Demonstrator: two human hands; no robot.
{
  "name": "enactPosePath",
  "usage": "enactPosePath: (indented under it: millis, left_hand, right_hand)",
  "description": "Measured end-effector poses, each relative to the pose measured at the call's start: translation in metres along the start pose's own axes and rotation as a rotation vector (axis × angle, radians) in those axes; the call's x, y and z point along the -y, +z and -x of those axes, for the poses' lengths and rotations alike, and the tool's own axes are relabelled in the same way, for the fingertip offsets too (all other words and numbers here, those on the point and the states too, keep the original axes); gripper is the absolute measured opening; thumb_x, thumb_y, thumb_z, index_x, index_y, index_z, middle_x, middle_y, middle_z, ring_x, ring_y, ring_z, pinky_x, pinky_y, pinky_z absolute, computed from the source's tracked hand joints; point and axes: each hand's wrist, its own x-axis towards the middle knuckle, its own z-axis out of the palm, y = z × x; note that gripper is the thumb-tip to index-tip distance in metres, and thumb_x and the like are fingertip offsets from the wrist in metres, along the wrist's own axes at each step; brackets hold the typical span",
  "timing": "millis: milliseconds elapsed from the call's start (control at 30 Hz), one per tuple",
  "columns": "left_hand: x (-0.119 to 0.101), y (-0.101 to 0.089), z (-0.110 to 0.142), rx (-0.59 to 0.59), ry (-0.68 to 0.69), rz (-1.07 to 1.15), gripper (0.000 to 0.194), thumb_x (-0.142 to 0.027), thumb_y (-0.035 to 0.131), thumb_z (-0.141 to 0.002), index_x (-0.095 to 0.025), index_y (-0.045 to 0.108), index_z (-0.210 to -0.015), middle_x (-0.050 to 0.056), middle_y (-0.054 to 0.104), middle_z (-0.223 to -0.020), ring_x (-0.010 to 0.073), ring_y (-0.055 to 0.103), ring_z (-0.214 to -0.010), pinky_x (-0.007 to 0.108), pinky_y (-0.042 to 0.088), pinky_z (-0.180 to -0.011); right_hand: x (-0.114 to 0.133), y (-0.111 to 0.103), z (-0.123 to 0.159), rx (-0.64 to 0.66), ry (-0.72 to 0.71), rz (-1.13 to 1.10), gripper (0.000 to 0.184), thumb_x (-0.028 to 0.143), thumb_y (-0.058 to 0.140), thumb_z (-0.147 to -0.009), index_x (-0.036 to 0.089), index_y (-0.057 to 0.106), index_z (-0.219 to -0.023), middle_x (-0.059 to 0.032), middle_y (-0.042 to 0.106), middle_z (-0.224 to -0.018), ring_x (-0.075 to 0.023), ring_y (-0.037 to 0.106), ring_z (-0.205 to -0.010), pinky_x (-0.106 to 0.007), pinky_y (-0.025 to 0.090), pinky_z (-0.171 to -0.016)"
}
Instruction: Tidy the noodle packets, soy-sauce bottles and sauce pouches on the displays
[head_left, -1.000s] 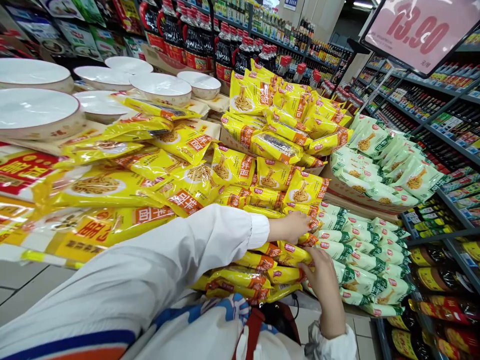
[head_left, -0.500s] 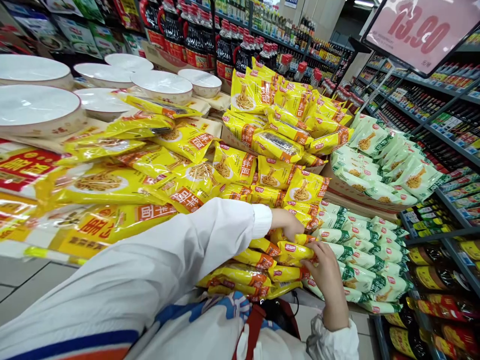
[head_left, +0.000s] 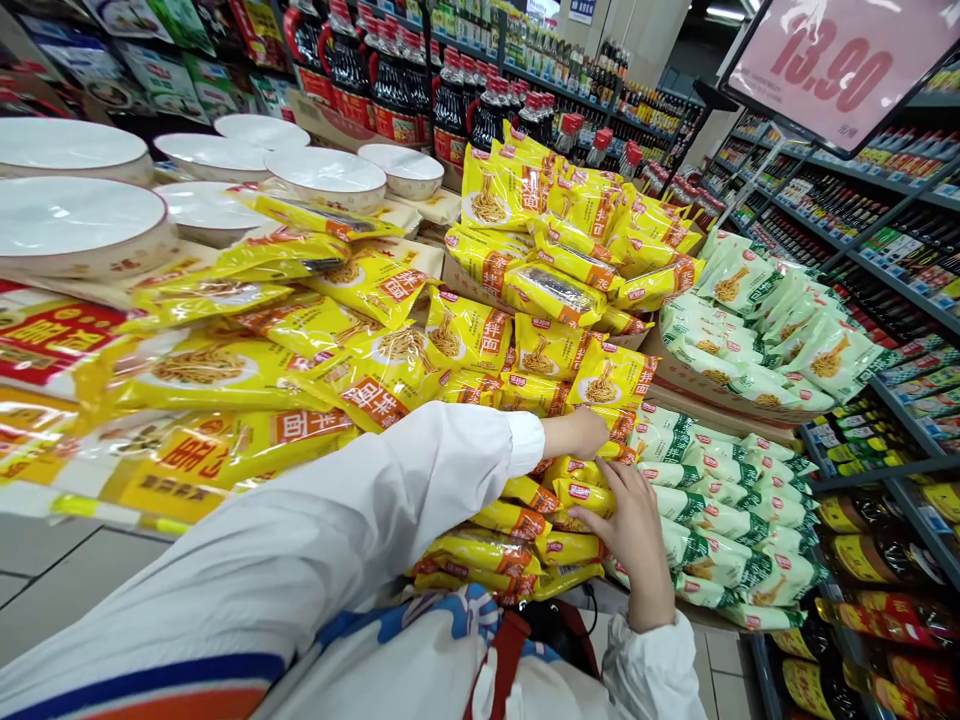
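Yellow noodle packets (head_left: 589, 497) with orange ends stand in stacked rows in front of me. My left hand (head_left: 581, 434) is closed over a packet in an upper row, with its fingertips hidden among the wrappers. Just below and to the right, my right hand (head_left: 632, 515) grips the right end of a packet, thumb on the near side and fingers over the top. Green-and-white noodle packets (head_left: 724, 515) lie in rows right beside my right hand. More yellow packets (head_left: 615, 375) lean at the back of the rows.
White bowls (head_left: 322, 170) stand on boxes at the back left. Loose yellow packets (head_left: 199, 370) lie on the left side. A box of yellow packets (head_left: 574, 235) sits behind the rows. Dark bottles (head_left: 394, 90) stand further back. A price sign (head_left: 836, 70) hangs upper right, above bottle shelves (head_left: 900, 262).
My left hand dipped among the yellow packets, then rose and curled over an upper one. My right hand shifted slightly left and up along the packet ends.
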Motion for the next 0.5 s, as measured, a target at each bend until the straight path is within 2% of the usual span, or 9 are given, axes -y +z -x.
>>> enactPosePath:
  millis: [67,200,300,400,500]
  left_hand:
    - [-0.001,-0.005,-0.002,0.005,0.003,0.006,0.021,-0.026,0.072,-0.086,-0.009,0.076,-0.099,0.022,0.076,-0.106,0.034,0.072,-0.096,0.041,0.054,-0.083]
    - [0.004,-0.023,-0.004,-0.015,0.04,0.022,0.027,-0.035,0.063,-0.094,-0.012,0.077,-0.099,0.019,0.077,-0.102,0.0295,0.072,-0.095,0.035,0.053,-0.081]
    - [0.003,-0.022,0.003,0.025,0.107,0.053,0.02,-0.032,0.067,-0.091,-0.016,0.078,-0.097,0.014,0.078,-0.095,0.0251,0.072,-0.085,0.031,0.052,-0.075]
    - [0.0,-0.013,0.014,0.086,0.142,0.078,0.018,-0.028,0.067,-0.09,-0.015,0.078,-0.087,0.012,0.078,-0.085,0.0217,0.068,-0.07,0.029,0.049,-0.064]
    - [0.003,-0.017,0.022,0.126,0.194,0.102,0.023,-0.032,0.062,-0.094,-0.016,0.077,-0.087,0.008,0.078,-0.085,0.0179,0.065,-0.065,0.026,0.048,-0.062]
  right_hand:
    - [0.0,0.001,0.0,-0.003,0.001,0.024,0.06,0.052,0.063,-0.092,0.021,0.054,-0.142,-0.0131,0.061,-0.13,-0.0339,0.053,-0.123,-0.055,0.04,-0.109]
    - [0.0,0.004,0.003,-0.05,0.033,0.053,0.06,0.055,0.066,-0.089,0.023,0.058,-0.139,-0.0168,0.051,-0.135,-0.0367,0.048,-0.126,-0.054,0.044,-0.103]
    - [0.001,0.005,0.003,-0.122,0.068,0.005,0.062,0.062,0.065,-0.086,0.022,0.058,-0.132,-0.018,0.046,-0.134,-0.0371,0.046,-0.126,-0.053,0.044,-0.102]
    - [0.002,0.005,0.0,-0.218,0.076,0.008,0.077,0.071,0.063,-0.082,0.017,0.049,-0.135,-0.0209,0.046,-0.138,-0.0391,0.043,-0.129,-0.058,0.037,-0.107]
    - [0.001,0.004,-0.007,-0.17,0.013,0.065,0.08,0.071,0.061,-0.084,0.016,0.045,-0.14,-0.019,0.054,-0.134,-0.0379,0.047,-0.127,-0.058,0.031,-0.11]
